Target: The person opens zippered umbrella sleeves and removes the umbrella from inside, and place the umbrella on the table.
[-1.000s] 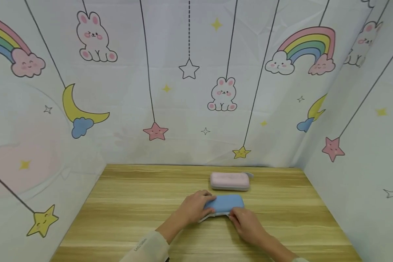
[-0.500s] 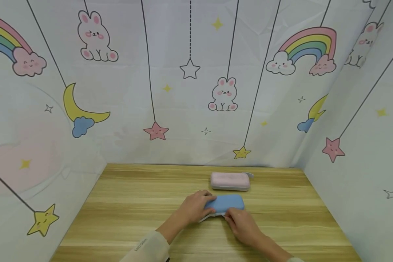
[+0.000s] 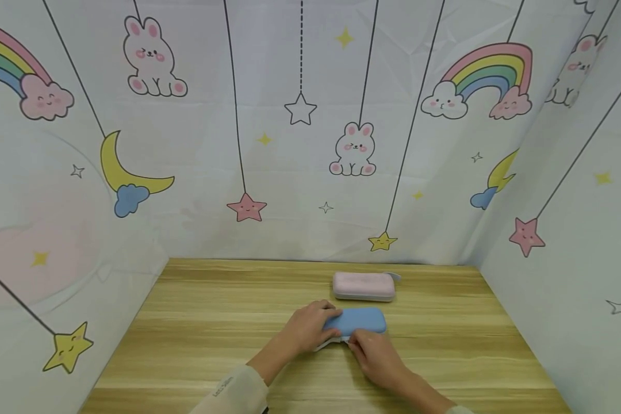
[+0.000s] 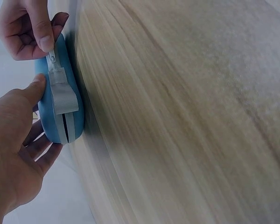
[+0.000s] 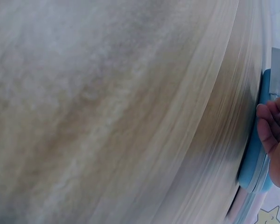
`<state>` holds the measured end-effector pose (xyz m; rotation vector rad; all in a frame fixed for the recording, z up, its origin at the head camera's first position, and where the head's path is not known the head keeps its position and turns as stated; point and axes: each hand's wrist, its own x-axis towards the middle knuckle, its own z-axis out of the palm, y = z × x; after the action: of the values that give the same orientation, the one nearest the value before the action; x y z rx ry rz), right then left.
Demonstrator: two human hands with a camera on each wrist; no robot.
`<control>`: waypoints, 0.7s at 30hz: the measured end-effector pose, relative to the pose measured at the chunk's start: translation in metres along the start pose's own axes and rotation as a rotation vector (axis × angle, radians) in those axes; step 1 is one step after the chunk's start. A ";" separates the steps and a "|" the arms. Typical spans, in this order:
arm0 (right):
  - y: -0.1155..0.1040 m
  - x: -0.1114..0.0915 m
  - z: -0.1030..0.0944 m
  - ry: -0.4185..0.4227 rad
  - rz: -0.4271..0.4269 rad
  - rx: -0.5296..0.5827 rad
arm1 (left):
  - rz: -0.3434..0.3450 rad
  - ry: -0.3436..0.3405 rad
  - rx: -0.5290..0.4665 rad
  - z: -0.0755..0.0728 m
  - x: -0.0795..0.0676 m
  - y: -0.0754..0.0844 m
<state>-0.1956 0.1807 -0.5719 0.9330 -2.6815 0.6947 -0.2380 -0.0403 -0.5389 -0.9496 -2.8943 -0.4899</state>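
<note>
A blue zippered hard case (image 3: 361, 319) lies on the wooden table. My left hand (image 3: 303, 329) grips its left end, thumb on the near side and fingers over the far side. With thumb and forefinger my right hand (image 3: 376, 355) pinches the zipper pull (image 4: 52, 56) on the side facing me. A pale fabric strap (image 4: 64, 97) lies along the zipper in the left wrist view, and a dark gap shows between the zipper edges near the case's end. In the right wrist view, the right fingers (image 5: 269, 123) curl close against the blue case.
Behind the blue case lies a pink case (image 3: 363, 286) with a grey strap at its right end. White cloth walls (image 3: 290, 161) printed with rabbits, stars and rainbows border the wooden table (image 3: 212, 299) at the back and sides.
My right hand has slid left along the near side of the blue case, toward my left hand. The left hand and both cases have stayed in place.
</note>
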 end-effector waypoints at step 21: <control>-0.007 0.003 0.003 -0.011 0.020 0.023 | 0.021 0.038 0.005 0.008 0.003 -0.004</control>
<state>-0.1935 0.1732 -0.5712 0.9190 -2.7021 0.7277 -0.2425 -0.0389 -0.5467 -0.9578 -2.8479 -0.4933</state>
